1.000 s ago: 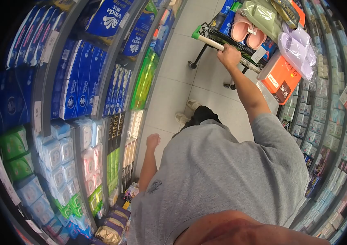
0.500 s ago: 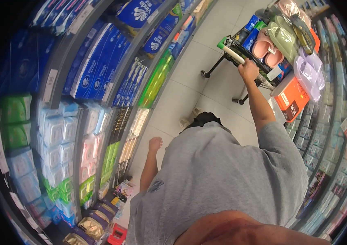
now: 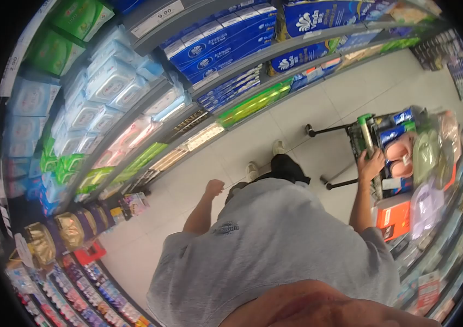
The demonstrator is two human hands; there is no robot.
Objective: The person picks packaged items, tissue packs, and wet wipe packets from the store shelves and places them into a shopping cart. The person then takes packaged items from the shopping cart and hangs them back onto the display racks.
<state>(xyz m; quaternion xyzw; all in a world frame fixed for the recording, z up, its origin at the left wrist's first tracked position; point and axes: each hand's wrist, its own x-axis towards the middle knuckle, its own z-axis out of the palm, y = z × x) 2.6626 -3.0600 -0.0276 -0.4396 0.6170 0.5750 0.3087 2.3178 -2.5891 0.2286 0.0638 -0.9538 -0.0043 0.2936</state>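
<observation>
My right hand (image 3: pixel 371 163) is wrapped round the handle (image 3: pixel 366 136) of a shopping cart at the right. Pink slippers (image 3: pixel 400 155), a green pair in clear wrap (image 3: pixel 425 154), a lilac pair (image 3: pixel 427 206) and an orange box (image 3: pixel 394 218) lie on or against the cart. My left hand (image 3: pixel 214 188) hangs beside my body over the floor, its fingers curled in and nothing visible in them.
Shelves on the left and top hold blue tissue packs (image 3: pixel 226 41), light blue wipes packs (image 3: pixel 114 82) and green packs (image 3: pixel 81 19). More shelves stand at the lower right and lower left. The tiled floor (image 3: pixel 308 117) runs between them.
The view has turned, so the shelves now stretch across the top and the cart appears lower and further right. My right hand stays on the handle; my left hand still hangs.
</observation>
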